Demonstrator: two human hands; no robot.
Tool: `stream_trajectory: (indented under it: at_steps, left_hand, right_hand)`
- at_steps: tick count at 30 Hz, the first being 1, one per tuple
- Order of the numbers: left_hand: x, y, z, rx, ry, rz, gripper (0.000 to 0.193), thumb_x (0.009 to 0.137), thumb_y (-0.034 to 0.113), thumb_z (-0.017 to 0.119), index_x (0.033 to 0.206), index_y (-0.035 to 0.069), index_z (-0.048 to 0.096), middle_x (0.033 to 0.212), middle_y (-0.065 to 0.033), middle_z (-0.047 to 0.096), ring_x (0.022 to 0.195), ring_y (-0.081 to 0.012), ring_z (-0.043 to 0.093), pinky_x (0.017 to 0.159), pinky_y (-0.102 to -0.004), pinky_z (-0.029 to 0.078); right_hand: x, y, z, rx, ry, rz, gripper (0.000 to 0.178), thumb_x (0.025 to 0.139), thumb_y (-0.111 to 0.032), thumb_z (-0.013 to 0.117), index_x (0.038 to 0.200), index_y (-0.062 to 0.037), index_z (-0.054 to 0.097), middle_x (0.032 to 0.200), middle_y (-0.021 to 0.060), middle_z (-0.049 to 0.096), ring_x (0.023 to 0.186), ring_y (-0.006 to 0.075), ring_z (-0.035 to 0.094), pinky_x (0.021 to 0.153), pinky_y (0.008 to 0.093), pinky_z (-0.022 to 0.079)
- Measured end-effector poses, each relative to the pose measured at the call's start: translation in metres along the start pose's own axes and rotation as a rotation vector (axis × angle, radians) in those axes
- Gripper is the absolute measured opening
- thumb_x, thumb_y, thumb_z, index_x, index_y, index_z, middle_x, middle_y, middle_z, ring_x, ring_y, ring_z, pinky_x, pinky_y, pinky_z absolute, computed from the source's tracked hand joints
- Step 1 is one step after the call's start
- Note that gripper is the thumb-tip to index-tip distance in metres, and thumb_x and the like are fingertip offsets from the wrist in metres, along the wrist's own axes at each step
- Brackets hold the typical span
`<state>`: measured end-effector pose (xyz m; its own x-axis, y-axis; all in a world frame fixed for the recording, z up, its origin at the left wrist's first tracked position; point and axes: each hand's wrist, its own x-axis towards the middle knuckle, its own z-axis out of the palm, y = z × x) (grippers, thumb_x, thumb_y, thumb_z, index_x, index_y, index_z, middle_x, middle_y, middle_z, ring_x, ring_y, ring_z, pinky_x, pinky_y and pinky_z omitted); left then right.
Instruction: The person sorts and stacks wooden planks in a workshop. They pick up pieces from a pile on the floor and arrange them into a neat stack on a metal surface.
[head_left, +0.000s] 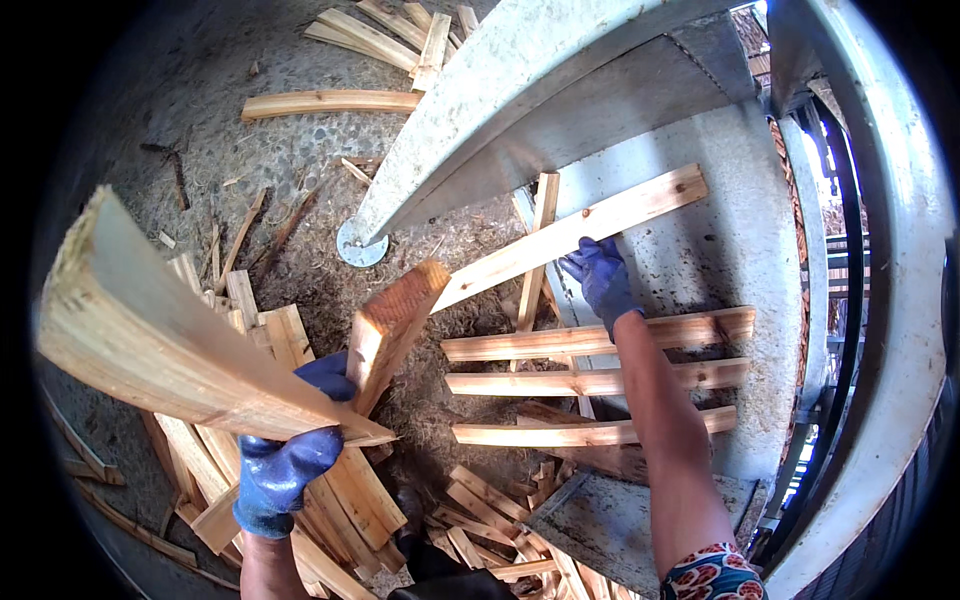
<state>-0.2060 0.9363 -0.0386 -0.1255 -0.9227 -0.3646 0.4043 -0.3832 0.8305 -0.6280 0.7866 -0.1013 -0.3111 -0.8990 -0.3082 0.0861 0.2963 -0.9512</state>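
Observation:
My left hand (290, 470), in a blue-purple glove, is closed around a pale wooden board (190, 350) that rises toward the upper left. A second wood piece with a reddish-brown end (390, 325) stands against the same glove's fingers; whether it is gripped too is partly hidden. My right hand (605, 280), gloved alike, reaches over a metal ledge (690, 270). Its fingers are apart, at the lower edge of a long knotty plank (590, 220) lying slantwise. Under my right forearm lie three planks (530, 345) side by side, partly on the ledge.
A curved grey metal beam (480, 110) arches across the far side, its foot on a round plate (362, 250). Loose boards (330, 100) lie on the dirty ground beyond. More wood is piled at lower left (350, 500) and near me (490, 510). Metal framing (900, 250) bounds the right.

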Motion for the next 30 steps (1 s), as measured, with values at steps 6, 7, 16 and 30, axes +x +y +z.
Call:
stream_trajectory:
  at_steps: [6, 7, 16, 30]
  left_hand:
    - [0.000, -0.003, -0.011, 0.155, 0.112, 0.049, 0.038, 0.073, 0.018, 0.067, 0.104, -0.003, 0.061, 0.108, -0.0150, 0.060, 0.100, -0.0242, 0.056, 0.086, -0.0349, 0.044]
    - [0.001, -0.006, -0.010, 0.195, 0.134, 0.058, 0.036, 0.074, 0.017, 0.066, 0.103, -0.003, 0.062, 0.106, -0.0144, 0.061, 0.098, -0.0240, 0.058, 0.085, -0.0342, 0.045]
    - [-0.006, -0.014, -0.019, 0.626, 0.111, 0.269, 0.011, 0.082, 0.007, 0.051, 0.088, 0.003, 0.059, 0.083, -0.0102, 0.059, 0.078, -0.0241, 0.058, 0.070, -0.0309, 0.044]
    - [-0.030, -0.010, -0.049, 0.737, 0.180, 0.245, 0.024, 0.081, 0.016, 0.053, 0.100, 0.003, 0.058, 0.095, -0.0139, 0.059, 0.087, -0.0315, 0.057, 0.076, -0.0373, 0.044]
  right_hand:
    - [-0.015, 0.015, 0.010, -1.828, -0.301, -0.090, 0.034, 0.073, -0.027, 0.059, 0.100, -0.0059, 0.063, 0.091, 0.0152, 0.066, 0.088, 0.0281, 0.063, 0.079, 0.0381, 0.049]
    - [-0.015, 0.020, 0.016, -1.876, -0.345, -0.119, 0.033, 0.075, -0.029, 0.056, 0.098, -0.0071, 0.064, 0.090, 0.0160, 0.065, 0.085, 0.0294, 0.063, 0.078, 0.0387, 0.049]
    - [0.047, -0.002, 0.098, -1.990, -0.165, -0.844, 0.022, 0.080, -0.030, 0.051, 0.084, -0.0136, 0.065, 0.073, 0.0083, 0.066, 0.065, 0.0263, 0.063, 0.055, 0.0409, 0.048]
    - [0.106, 0.009, 0.102, -2.313, -0.128, 0.039, 0.042, 0.073, -0.038, 0.060, 0.104, -0.0103, 0.064, 0.108, 0.0140, 0.062, 0.101, 0.0307, 0.060, 0.084, 0.0427, 0.046]
